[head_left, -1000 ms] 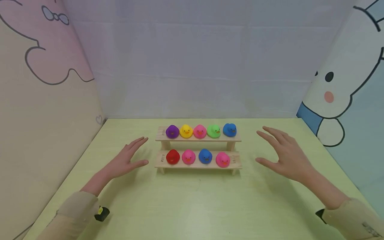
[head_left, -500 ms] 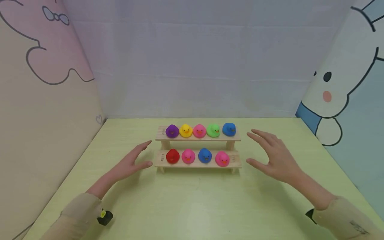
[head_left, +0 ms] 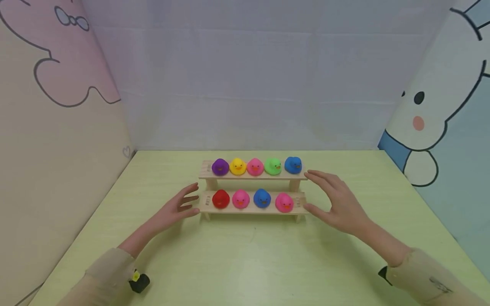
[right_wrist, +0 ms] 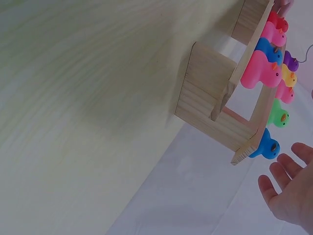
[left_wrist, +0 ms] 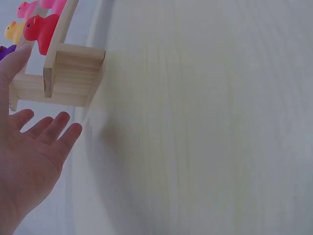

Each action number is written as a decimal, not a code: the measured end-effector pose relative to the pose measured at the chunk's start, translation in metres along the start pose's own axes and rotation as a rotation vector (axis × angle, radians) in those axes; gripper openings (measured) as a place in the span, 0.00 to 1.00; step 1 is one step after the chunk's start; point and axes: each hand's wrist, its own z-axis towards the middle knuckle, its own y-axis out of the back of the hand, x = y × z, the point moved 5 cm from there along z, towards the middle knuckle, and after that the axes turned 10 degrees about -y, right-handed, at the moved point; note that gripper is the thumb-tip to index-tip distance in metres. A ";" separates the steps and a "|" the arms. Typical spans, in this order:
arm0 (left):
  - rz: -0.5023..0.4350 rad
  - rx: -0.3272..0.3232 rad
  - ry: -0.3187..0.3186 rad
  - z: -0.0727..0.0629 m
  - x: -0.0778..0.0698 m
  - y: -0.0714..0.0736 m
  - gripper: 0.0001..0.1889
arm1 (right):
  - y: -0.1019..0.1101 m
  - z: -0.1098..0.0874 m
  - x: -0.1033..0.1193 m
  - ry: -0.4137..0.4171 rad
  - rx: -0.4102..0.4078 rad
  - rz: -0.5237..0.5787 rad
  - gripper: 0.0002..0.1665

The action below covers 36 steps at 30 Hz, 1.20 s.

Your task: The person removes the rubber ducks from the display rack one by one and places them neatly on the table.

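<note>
A two-tier wooden stand (head_left: 249, 211) bears rubber ducks in two rows. On the upper shelf sit a purple duck (head_left: 220, 167), a yellow duck (head_left: 238, 166), a pink duck (head_left: 255, 167), a green duck (head_left: 273, 166) and a blue duck (head_left: 293, 165). Below are a red duck (head_left: 220, 199), two pink ducks and another blue duck (head_left: 262, 198) between them. My left hand (head_left: 174, 211), fingers spread and holding nothing, is at the stand's left end. At the right end, fingertips right by the shelf edges, my right hand (head_left: 338, 203) also holds nothing, its thumb and fingers apart.
The stand rests on a pale wood-grain table (head_left: 252, 263). Behind it hangs a white cloth backdrop (head_left: 245, 85). Cartoon-printed panels flank both sides, a pink-and-cream one (head_left: 69, 148) at left and a blue one with a white figure (head_left: 467, 161) at right.
Both hands have moved inward to the stand's two ends, the right hand travelling leftward and farther than the left. The ducks and stand have stayed in place.
</note>
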 end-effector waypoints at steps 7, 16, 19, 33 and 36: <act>-0.082 0.008 0.022 0.003 0.001 -0.007 0.44 | -0.002 0.006 0.000 -0.003 -0.023 0.013 0.48; -0.121 -0.012 0.081 0.004 0.006 -0.015 0.43 | -0.001 0.016 -0.002 -0.034 -0.041 0.026 0.47; -0.142 -0.022 0.091 0.003 0.007 -0.017 0.42 | -0.001 0.019 -0.004 -0.055 -0.049 0.037 0.46; -0.282 -0.060 0.186 0.002 0.018 -0.023 0.39 | -0.003 0.042 -0.019 -0.140 -0.111 0.130 0.33; -0.305 -0.057 0.191 0.002 0.020 -0.024 0.38 | -0.006 0.047 -0.024 -0.162 -0.098 0.136 0.32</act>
